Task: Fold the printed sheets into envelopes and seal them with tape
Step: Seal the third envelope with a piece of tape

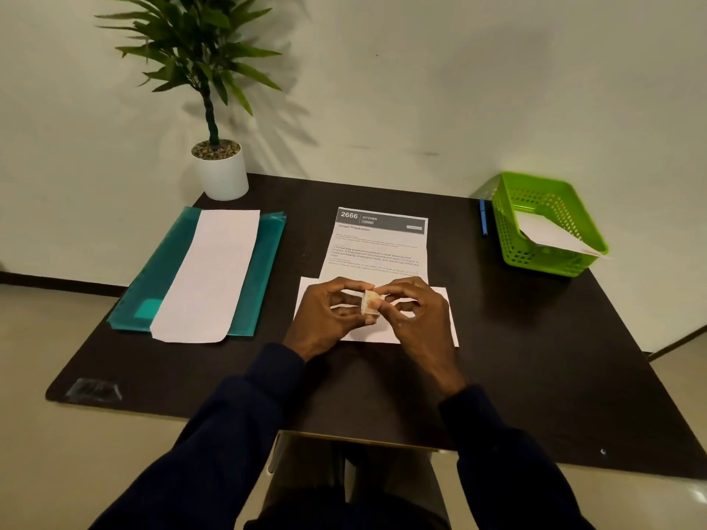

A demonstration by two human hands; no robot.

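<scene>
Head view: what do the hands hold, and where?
A tape piece: the left hand pinches its left edge, the right hand its right edge.

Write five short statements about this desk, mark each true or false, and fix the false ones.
1. The left hand and right hand both pinch a piece of tape over the printed sheet. True.
2. The green basket holds nothing. False: a white paper lies in it.
3. A white sheet lies on the teal folder. True.
4. The blue pen lies inside the basket. False: it lies on the table beside the basket.
5. The potted plant stands at the table's near edge. False: it stands at the far edge, by the wall.
</scene>
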